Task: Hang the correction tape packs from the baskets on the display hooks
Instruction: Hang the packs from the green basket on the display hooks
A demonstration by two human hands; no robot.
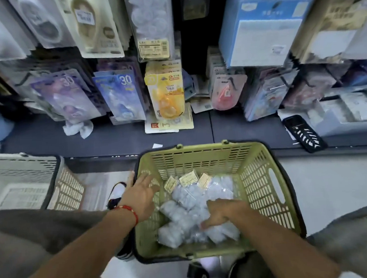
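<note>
Both forearms are reaching down from the near edge of the view into the green basket [264, 177], which is sitting on the floor against the dark shelf [105, 139] under the display. Beyond it, the display hooks [286, 83] are already carrying rows of carded stationery, among them a yellow pack [167, 92] hanging at the centre.

Inside the basket the correction tape packs [187, 211] are lying in a loose heap, clear bags with pale blue contents and cream header cards [188, 178] showing at the far side. A second, pale basket [58, 185] is standing off to the left.

The right hand [223, 211] is pressing down into the heap with its fingers curled in among the bags; whether it is actually gripping one I cannot tell. The left hand [142, 194], with a red cord round its wrist, is hovering spread and empty at the basket's left wall.

Judging by the look of them, these packs are light, and the film is probably slick and crinkly, so a squeeze on the body is likely to slide or drag neighbours along. The stiffer header card seems the better place to pinch, since it presumably carries the hang hole that has to go over a hook.
</note>
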